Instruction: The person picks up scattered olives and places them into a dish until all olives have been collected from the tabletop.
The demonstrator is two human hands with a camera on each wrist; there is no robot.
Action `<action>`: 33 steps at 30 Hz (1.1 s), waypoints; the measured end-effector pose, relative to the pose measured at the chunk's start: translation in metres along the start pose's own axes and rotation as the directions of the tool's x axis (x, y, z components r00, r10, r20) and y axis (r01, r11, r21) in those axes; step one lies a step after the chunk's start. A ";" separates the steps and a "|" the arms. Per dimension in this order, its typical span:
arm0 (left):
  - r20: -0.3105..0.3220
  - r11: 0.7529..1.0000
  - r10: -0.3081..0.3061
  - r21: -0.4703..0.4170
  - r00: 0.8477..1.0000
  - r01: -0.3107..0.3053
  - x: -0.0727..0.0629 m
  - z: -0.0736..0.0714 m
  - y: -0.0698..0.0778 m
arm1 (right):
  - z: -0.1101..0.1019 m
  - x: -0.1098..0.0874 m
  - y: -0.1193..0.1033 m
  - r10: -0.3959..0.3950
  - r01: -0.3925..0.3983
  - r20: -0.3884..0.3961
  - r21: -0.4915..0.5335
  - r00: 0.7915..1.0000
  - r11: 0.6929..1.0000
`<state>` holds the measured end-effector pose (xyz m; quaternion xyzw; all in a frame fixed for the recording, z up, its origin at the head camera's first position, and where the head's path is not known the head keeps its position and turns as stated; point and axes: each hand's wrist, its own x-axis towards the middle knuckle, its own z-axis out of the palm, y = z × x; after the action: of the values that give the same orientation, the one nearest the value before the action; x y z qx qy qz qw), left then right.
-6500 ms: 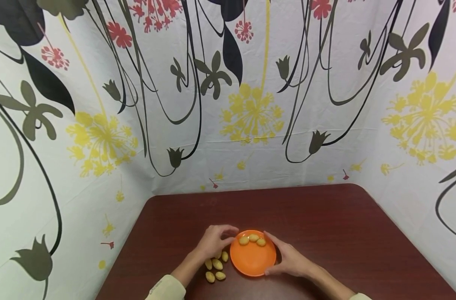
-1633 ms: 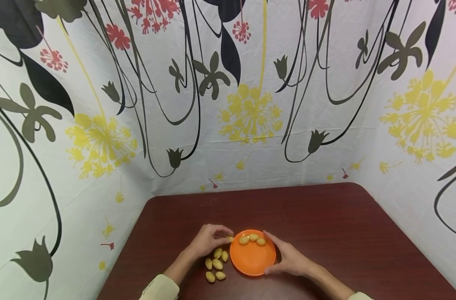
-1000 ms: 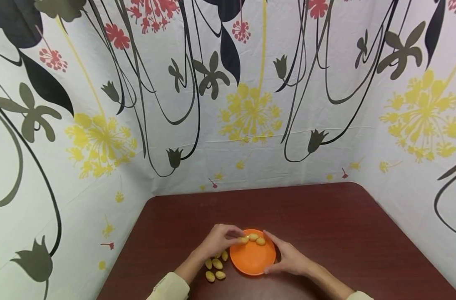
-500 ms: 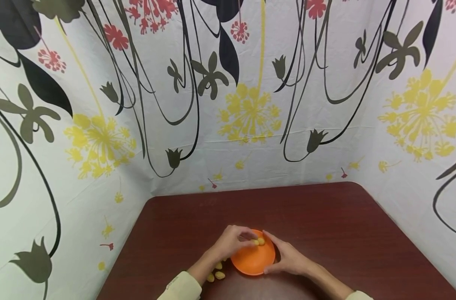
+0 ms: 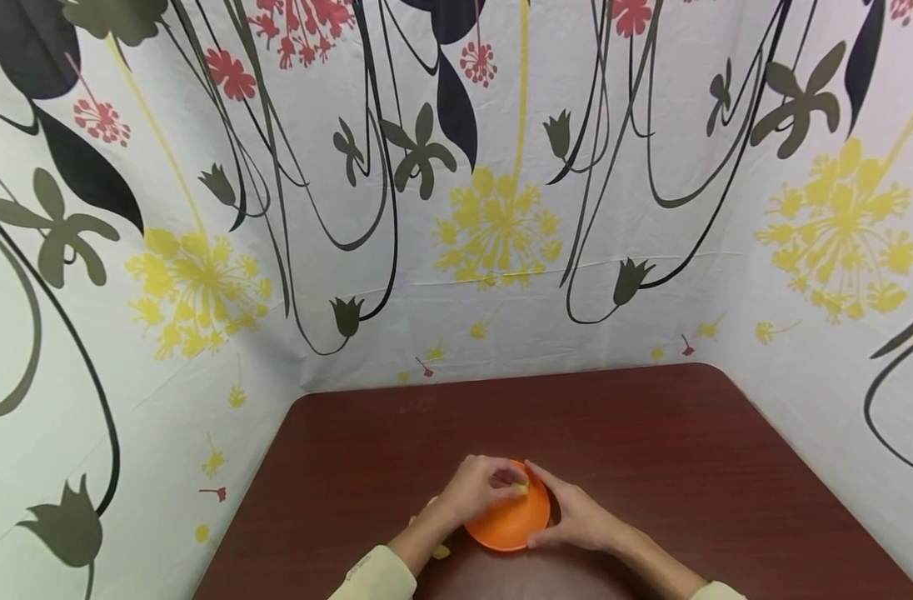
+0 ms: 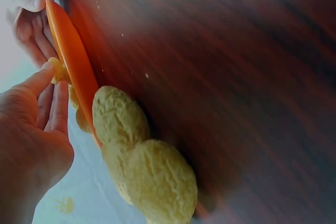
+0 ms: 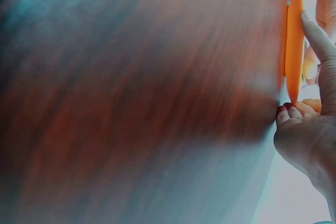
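Head view: one orange plate [image 5: 501, 529] on a red-brown table [image 5: 614, 442]; right hand [image 5: 582, 518] gripping its rim, thumb near, fingers far; left hand [image 5: 481, 490] over it, thumb and fingertips pinching a yellow piece [image 5: 523, 487]; left cuff [image 5: 377, 575], pale, with a small line of marks I cannot read; behind, a white flowered cloth [image 5: 456, 350]. Left wrist view: wrinkled loose pieces [image 6: 163, 182] on the table beside the plate, others partly hidden behind its rim. Right wrist view: plate edge-on, right thumb against the rim.
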<state>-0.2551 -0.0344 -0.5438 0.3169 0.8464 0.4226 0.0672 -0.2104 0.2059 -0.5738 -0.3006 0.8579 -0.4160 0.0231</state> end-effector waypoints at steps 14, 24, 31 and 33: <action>0.012 0.999 0.006 0.046 1.000 -0.007 -0.002 0.006 0.004 | -0.002 -0.001 -0.001 0.026 -0.028 0.039 0.045 0.999 0.999; -0.017 0.996 0.014 0.088 1.000 -0.012 -0.003 0.014 0.000 | 0.000 -0.002 -0.001 0.014 -0.019 0.049 0.096 0.999 0.995; -0.006 0.996 0.030 0.084 1.000 -0.029 -0.001 0.016 -0.003 | -0.001 -0.001 -0.002 0.022 -0.027 0.053 0.095 0.998 0.995; 0.001 0.995 0.042 0.095 0.999 -0.041 0.000 0.016 -0.003 | -0.002 -0.001 -0.002 0.025 -0.030 0.053 0.091 0.998 0.995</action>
<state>-0.2510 -0.0253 -0.5563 0.3371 0.8588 0.3833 0.0428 -0.2091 0.2066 -0.5713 -0.2980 0.8411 -0.4467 0.0650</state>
